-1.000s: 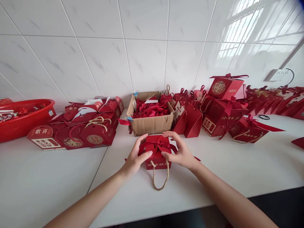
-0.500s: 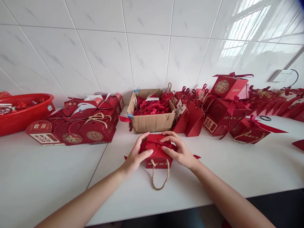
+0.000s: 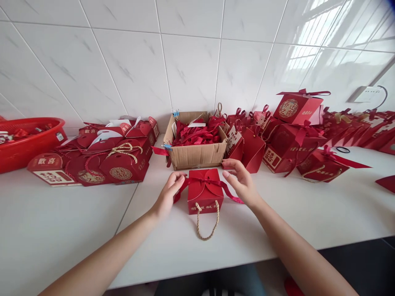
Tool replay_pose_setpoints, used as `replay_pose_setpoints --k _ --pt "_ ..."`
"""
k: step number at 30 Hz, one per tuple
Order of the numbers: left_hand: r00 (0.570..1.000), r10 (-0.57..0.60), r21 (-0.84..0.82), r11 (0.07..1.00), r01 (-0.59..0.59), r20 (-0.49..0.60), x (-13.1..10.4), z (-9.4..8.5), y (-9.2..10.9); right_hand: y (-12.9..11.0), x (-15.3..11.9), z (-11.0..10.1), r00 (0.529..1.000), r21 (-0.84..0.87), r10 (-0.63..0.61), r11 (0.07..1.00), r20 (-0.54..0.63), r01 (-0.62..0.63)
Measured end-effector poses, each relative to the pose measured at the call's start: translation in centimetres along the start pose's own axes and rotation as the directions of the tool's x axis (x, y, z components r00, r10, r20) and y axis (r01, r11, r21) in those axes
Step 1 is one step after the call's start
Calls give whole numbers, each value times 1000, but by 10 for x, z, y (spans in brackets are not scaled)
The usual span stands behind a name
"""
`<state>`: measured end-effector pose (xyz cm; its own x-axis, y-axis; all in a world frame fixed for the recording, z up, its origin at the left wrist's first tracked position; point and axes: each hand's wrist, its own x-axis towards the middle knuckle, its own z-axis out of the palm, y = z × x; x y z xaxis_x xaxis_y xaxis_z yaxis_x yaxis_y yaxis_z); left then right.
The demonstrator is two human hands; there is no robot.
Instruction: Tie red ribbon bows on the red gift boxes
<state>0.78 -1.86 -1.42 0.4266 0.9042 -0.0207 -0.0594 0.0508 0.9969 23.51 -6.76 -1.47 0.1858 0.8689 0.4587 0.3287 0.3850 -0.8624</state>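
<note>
A red gift box [image 3: 205, 199] with petal-like top flaps stands on the table between my hands. A dark red ribbon [image 3: 202, 181] is tied across its top, with one tail curving out to each side. A beige rope handle [image 3: 207, 237] hangs from its front and lies on the table. My left hand [image 3: 168, 195] is at the box's left, its thumb and fingers closed on the left ribbon tail. On the other side, my right hand [image 3: 242, 185] is open beside the right tail, thumb and fingers apart and holding nothing.
Behind the box is a cardboard carton [image 3: 197, 156] of red ribbons. More red boxes [image 3: 123, 170] stand at left, near a red plastic basin [image 3: 31, 144]. Several finished-looking red boxes [image 3: 290, 144] are stacked at right. The white table [image 3: 160, 259] ends in front of me.
Both hands have moved off the box top and apart, one to each side. The knot and flaps now show fully, and the ribbon tails lie further forward.
</note>
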Motion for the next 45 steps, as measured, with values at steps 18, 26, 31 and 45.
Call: replay_pose_setpoints --k 18,26,31,45 --pt "983 -67 -74 994 80 168 4 -5 10 -5 5 -12 866 93 268 937 422 -336" --pt "986 -69 37 997 64 155 5 -13 18 -5 10 -24 873 65 248 951 419 -302" --pt "988 -53 61 997 44 145 6 -16 19 -5 11 -28 857 19 262 953 445 -301" --pt "935 351 477 813 -334 56 -2 -3 19 -13 4 -31 901 403 -2 895 434 -192"
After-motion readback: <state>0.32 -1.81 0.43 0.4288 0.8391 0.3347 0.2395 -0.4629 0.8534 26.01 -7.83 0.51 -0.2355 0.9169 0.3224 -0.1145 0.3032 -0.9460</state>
